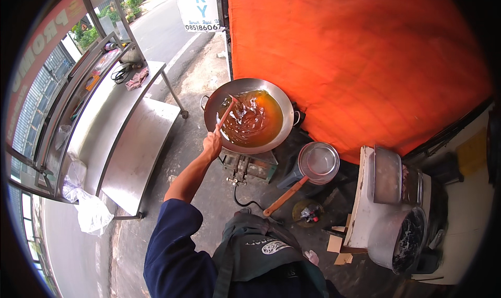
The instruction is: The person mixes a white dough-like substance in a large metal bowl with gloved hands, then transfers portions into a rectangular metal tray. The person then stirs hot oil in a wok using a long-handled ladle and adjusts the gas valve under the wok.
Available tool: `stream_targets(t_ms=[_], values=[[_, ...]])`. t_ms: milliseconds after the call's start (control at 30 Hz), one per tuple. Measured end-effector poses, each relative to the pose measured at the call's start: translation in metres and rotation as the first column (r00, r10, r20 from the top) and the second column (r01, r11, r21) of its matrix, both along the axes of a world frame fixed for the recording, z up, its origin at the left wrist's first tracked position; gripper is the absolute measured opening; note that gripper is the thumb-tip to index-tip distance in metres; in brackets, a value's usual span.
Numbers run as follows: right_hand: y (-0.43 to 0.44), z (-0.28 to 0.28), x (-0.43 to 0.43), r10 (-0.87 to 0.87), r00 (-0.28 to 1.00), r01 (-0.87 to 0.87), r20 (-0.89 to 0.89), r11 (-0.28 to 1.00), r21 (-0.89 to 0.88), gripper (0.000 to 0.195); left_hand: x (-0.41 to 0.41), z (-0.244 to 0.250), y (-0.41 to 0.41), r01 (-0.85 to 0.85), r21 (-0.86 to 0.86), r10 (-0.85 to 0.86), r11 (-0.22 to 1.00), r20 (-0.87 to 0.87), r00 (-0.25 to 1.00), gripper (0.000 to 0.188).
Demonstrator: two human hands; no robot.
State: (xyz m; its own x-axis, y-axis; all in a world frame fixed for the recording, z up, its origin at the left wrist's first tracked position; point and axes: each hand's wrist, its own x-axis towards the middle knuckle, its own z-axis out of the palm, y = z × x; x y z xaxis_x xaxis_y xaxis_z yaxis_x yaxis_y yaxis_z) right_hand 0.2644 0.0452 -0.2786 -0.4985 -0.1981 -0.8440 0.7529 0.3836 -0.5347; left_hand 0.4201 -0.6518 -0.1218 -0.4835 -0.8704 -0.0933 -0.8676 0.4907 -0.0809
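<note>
My left hand (212,144) grips the handle of a reddish spatula or ladle (227,113), whose far end reaches into a wide metal wok (216,99). The wok holds amber oil (256,118) with a rippled, swirling surface, and rests on a gas stove (244,167). Low at my right side, partly hidden by the dark apron (258,251), a small part of my right hand (312,257) shows; whether it holds anything is unclear. A round mesh strainer (319,163) with a wooden handle lies over a container right of the stove.
A stainless steel cart (137,149) with a cloth (137,79) and plastic bags (92,212) stands left. An orange tarp (344,55) hangs behind the wok. At right, a white table (362,227) bears clear tubs (387,176) and a large bowl (385,239). A hose (250,204) runs along the floor.
</note>
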Motion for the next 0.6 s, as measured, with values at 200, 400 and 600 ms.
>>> stream_targets(t_ms=[200,400,600], values=[[0.025,-0.029,0.02,-0.209,0.976,0.21,0.063,0.978,-0.001,0.051,-0.043,-0.024,-0.017,0.031,-0.04,-0.037,0.999,-0.161,0.986,0.062],[0.053,-0.067,0.052,-0.338,0.936,0.339,0.1,0.941,0.008,0.053,-0.084,-0.032,-0.01,0.028,0.198,0.03,0.98,-0.284,0.958,0.069],[0.037,-0.043,0.054,-0.327,0.937,0.324,0.12,0.945,0.047,0.056,-0.095,-0.035,0.019,0.175,0.167,-0.132,0.97,-0.239,0.962,0.063]])
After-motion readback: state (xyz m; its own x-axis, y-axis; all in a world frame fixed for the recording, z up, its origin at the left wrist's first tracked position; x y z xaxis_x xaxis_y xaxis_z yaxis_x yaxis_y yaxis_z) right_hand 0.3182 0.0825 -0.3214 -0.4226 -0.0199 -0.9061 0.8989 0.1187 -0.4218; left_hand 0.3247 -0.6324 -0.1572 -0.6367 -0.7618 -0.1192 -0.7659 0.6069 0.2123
